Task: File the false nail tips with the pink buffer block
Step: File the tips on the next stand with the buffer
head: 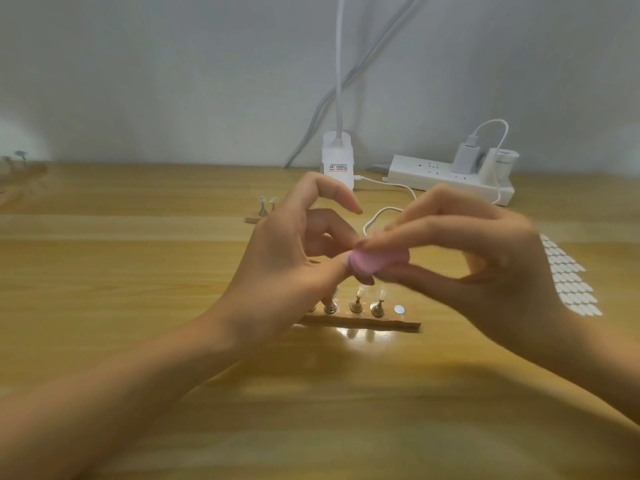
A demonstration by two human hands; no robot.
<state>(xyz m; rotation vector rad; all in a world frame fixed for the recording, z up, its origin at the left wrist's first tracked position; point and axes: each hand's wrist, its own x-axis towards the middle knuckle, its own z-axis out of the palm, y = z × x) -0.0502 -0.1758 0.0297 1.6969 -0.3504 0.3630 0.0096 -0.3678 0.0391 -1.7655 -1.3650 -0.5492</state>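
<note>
Pink buffer block [369, 263]; light wood-grain table [138, 271]; brown wooden strip [398, 323]; white power strip [446, 178]; sheet of white ovals [568, 278].

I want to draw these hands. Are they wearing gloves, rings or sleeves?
No. The left hand and right hand are bare: no gloves, rings or watch show. Both forearms are uncovered down to the picture's edge.
</note>
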